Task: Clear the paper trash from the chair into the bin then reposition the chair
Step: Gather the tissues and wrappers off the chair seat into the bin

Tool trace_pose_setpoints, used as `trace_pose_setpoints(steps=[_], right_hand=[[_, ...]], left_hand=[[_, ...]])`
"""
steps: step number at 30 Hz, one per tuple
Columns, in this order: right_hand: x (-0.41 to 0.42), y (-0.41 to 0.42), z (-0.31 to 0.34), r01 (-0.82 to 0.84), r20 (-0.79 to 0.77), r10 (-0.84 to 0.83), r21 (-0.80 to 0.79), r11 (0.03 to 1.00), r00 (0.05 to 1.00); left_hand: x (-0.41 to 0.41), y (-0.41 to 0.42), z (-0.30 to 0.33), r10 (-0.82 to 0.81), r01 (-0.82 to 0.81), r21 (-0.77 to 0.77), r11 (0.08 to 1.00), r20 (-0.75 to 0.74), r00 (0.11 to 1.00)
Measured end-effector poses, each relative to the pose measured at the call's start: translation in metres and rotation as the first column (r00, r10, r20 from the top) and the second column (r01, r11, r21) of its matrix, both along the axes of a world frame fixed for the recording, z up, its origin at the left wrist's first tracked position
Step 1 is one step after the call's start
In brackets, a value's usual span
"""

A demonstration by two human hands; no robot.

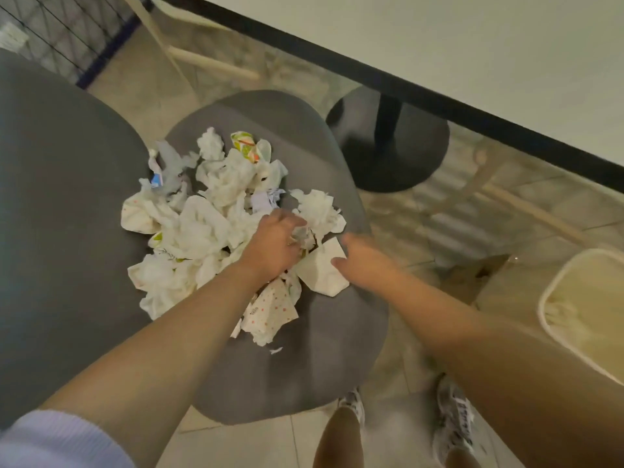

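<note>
Dozens of crumpled paper scraps (209,231) lie heaped on the seat of a grey chair (297,359), whose cover looks like soft matte fabric stretched over a rounded, padded shape. Most of the paper is thin white tissue, wrinkled and balled; a few pieces are stiffer wrappers, one with small orange dots (270,312) near the front of the pile and one with green and orange print (244,146) at the far side. A flat, folded white piece (320,271) sits at the right edge of the heap.

The left hand (273,244) is pressed down into the pile with its fingers curled round a greyish wad of paper. The right hand (361,258) reaches in beside it, blurred, fingers loosely extended and its fingertips at the folded white piece; whether it has a hold on that piece cannot be told.

A cream bin (580,319) with a smooth, rounded rim stands on the pale tiled floor (506,204) to the right, well apart from the chair. A white worktop (472,62) with a dark edge crosses the upper right on a round black pedestal base (405,153).
</note>
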State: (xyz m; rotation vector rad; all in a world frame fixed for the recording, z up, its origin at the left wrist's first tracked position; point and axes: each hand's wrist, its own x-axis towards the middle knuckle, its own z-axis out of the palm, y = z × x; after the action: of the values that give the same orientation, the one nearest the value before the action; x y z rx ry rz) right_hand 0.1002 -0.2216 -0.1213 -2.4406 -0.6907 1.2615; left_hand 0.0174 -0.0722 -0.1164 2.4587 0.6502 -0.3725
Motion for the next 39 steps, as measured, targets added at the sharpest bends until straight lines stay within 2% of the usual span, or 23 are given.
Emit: trace_pose_setpoints(steps=[3,5,7,9,11,13,15,18,21,24,28,32,36,39], right_hand=[[-0.009,0.019,-0.026,0.044,-0.016,-0.046,-0.113,0.993,0.999],[-0.012,0.025,-0.036,0.085,-0.003,-0.087,-0.163,0.983,0.996],[-0.013,0.029,-0.041,0.143,-0.003,-0.146,-0.168,0.975,0.989],[-0.012,0.031,-0.045,0.183,0.007,-0.185,-0.181,0.966,0.983],[-0.01,0.032,-0.044,0.193,0.039,-0.189,-0.196,0.961,0.981],[-0.007,0.029,-0.042,0.18,0.051,-0.174,-0.203,0.962,0.983],[-0.006,0.026,-0.039,0.151,0.029,-0.149,-0.201,0.968,0.988],[-0.005,0.025,-0.03,0.143,0.003,-0.146,-0.209,0.967,0.989],[-0.004,0.027,-0.016,0.118,-0.017,-0.124,-0.212,0.97,0.992],[-0.001,0.023,0.001,0.106,-0.014,-0.11,-0.178,0.978,0.994],[0.006,0.002,0.026,0.137,0.012,-0.137,-0.054,0.989,0.991],[0.015,-0.028,0.046,0.14,0.05,-0.141,0.019,0.99,0.989],[0.024,-0.076,0.058,0.171,0.084,-0.176,0.064,0.983,0.981],[0.034,-0.123,0.065,0.201,0.081,-0.207,0.078,0.976,0.975]], left_hand=[[0.022,0.018,-0.014,-0.088,0.085,0.062,0.994,0.035,0.996],[0.043,0.025,-0.02,-0.176,0.18,0.106,0.978,-0.042,0.983],[0.061,0.029,-0.027,-0.33,0.35,0.194,0.916,-0.131,0.935],[0.072,0.031,-0.038,-0.467,0.496,0.197,0.846,-0.179,0.866],[0.074,0.031,-0.048,-0.553,0.586,0.148,0.797,-0.214,0.805],[0.071,0.029,-0.052,-0.598,0.635,0.163,0.755,-0.228,0.768],[0.066,0.031,-0.051,-0.585,0.619,0.168,0.768,-0.21,0.783],[0.062,0.036,-0.042,-0.474,0.492,0.096,0.865,-0.164,0.865],[0.063,0.038,-0.026,-0.394,0.413,0.135,0.901,-0.148,0.907],[0.061,0.038,-0.007,-0.378,0.371,0.149,0.916,0.014,0.926],[0.061,0.021,0.022,-0.413,0.393,0.155,0.906,0.129,0.901],[0.07,-0.014,0.046,-0.459,0.433,0.182,0.883,0.135,0.878],[0.079,-0.065,0.063,-0.559,0.523,0.227,0.822,0.141,0.817],[0.087,-0.112,0.071,-0.606,0.579,0.19,0.793,0.14,0.783]])
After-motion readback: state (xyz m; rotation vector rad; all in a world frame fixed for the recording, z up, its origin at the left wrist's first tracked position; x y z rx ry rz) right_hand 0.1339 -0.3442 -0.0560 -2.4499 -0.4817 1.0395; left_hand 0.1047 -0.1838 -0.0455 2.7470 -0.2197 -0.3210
